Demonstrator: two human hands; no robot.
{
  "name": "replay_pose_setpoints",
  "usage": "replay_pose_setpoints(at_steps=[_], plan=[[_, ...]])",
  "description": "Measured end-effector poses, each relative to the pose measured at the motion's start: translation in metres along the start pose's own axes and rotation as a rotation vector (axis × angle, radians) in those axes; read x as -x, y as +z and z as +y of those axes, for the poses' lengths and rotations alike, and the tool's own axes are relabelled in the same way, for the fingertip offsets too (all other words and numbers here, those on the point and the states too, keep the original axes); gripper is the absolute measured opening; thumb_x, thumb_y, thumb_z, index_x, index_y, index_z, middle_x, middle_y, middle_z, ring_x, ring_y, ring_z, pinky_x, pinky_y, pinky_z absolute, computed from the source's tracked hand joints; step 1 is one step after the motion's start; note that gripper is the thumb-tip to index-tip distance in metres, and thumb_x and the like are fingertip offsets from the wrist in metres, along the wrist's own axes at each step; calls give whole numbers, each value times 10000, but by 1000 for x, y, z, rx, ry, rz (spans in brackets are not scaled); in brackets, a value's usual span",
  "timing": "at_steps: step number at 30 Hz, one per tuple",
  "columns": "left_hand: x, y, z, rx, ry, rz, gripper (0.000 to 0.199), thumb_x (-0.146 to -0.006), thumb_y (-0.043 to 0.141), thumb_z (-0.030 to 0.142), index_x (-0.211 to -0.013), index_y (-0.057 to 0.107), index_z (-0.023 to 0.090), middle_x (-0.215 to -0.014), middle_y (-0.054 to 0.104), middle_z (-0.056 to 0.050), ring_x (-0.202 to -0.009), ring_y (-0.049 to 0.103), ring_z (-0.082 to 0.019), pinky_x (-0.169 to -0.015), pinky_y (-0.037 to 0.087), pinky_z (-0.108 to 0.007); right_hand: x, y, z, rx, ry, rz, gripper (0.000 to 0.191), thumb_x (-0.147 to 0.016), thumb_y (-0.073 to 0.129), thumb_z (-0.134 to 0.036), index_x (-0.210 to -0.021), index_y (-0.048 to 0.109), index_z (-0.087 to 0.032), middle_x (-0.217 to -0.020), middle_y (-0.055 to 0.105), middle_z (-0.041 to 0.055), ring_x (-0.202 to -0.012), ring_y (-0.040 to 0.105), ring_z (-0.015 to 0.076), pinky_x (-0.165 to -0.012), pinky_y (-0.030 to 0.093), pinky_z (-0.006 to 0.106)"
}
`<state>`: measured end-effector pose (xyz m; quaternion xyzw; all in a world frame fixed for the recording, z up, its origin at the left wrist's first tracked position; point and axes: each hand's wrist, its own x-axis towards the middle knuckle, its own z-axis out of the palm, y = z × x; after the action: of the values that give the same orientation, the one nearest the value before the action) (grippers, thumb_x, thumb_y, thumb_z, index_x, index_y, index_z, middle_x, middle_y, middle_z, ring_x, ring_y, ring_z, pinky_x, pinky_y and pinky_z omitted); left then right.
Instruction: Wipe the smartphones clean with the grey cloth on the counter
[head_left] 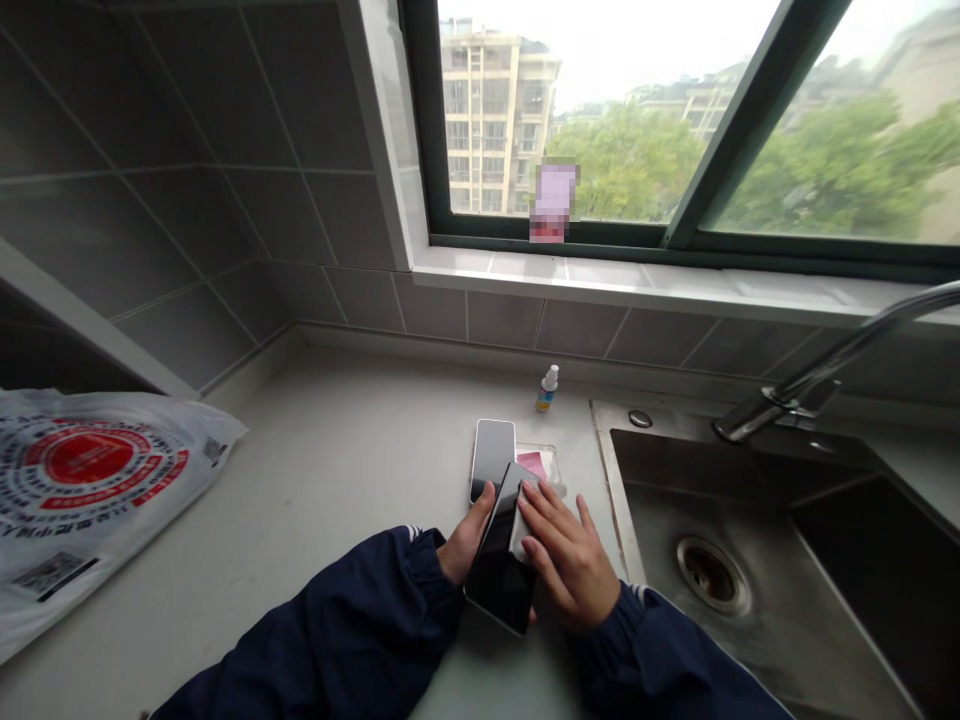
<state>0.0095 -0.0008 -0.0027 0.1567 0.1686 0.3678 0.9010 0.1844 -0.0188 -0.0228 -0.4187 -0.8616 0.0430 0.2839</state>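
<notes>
My left hand (470, 537) is wrapped round the edge of a dark-screened phone (499, 577), its thumb along the near side. The phone is held tilted above the counter, screen up. On its screen my right hand (574, 560) presses a small white wipe (520, 537) under its fingers; part of the wipe is hidden. Just beyond lies a second phone (493, 450) with a pale rim, flat on the counter. Beside it rests a clear phone case (553, 462) with a pink slip (533, 463) in or on it. A small white-capped spray bottle (547, 390) stands behind them.
A steel sink (645, 510) with a chrome faucet (765, 405) is to the right. On the left, a white plastic bag (90, 500) with red print lies on the pale counter (337, 440). A tiled wall and a window sill (600, 280) rise at the back.
</notes>
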Motion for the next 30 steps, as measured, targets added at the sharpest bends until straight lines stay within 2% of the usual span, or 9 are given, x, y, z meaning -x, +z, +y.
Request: replay_pose_setpoints(at_steps=[2, 5, 9, 12, 15, 20, 26, 30], plan=[[0, -2, 0, -4, -2, -1, 580, -925, 402, 520, -1342, 494, 127, -1184, 658, -139, -1149, 589, -270, -1010, 384, -385, 1, 4, 2, -4, 15, 7, 488, -963, 395, -226, -1450, 363, -220, -1475, 410, 111, -1396, 316, 288, -1111, 204, 602], [-2, -6, -1, -1, 46, 9, 593, -913, 443, 515, -1300, 525, 74, -1161, 666, -150, -1176, 570, -256, -1041, 351, -340, 3, 4, -3, -26, 0, -6, 492, -957, 403, -234, -1447, 367, -204, -1486, 393, 111, -1408, 288, 291, -1120, 186, 599], [-4, -7, -2, 3, 34, 6, 630, -892, 468, 543, -1236, 560, 24, -1078, 685, -170, -1151, 583, -256, -1044, 341, -318, 2, -5, -14, -71, -108, -70, 512, -933, 456, -264, -1436, 392, -199, -1479, 408, 93, -1412, 277, 296, -1146, 93, 594], [-3, -7, -2, 7, 14, 9, 625, -894, 456, 554, -1206, 576, 27, -1043, 690, -164, -1114, 603, -245, -1023, 360, -304, 0, -9, -18, -105, -162, -71, 503, -924, 466, -269, -1421, 422, -204, -1458, 443, 86, -1400, 307, 291, -1156, 75, 575], [-4, -8, -1, 0, 8, 10, 631, -889, 465, 555, -1242, 555, 39, -1062, 687, -158, -1112, 604, -253, -1026, 363, -326, 0, -7, -15, -115, -135, -17, 468, -935, 433, -228, -1403, 447, -229, -1438, 473, 68, -1388, 337, 264, -1167, 77, 542], [-3, -8, -1, -16, 15, 22, 647, -901, 433, 555, -1334, 485, 77, -1104, 680, -153, -1075, 625, -262, -1009, 387, -365, 2, 1, -1, -102, -66, 0, 462, -942, 426, -197, -1402, 446, -239, -1447, 461, 62, -1394, 326, 249, -1164, 95, 529], [0, -7, 0, -38, -98, -2, 732, -896, 319, 635, -1404, 407, 115, -1092, 680, -178, -925, 677, -297, -887, 467, -481, 3, 7, 8, -102, 4, 42, 423, -960, 396, -208, -1373, 484, -239, -1419, 494, 83, -1379, 356, 254, -1132, 190, 553], [-1, -9, 0, -40, -68, -5, 737, -898, 319, 629, -1412, 397, 105, -1128, 665, -194, -962, 668, -305, -945, 437, -491, 2, 10, 9, -103, 36, 48, 401, -967, 397, -228, -1353, 504, -247, -1409, 504, 81, -1368, 376, 256, -1110, 240, 568]])
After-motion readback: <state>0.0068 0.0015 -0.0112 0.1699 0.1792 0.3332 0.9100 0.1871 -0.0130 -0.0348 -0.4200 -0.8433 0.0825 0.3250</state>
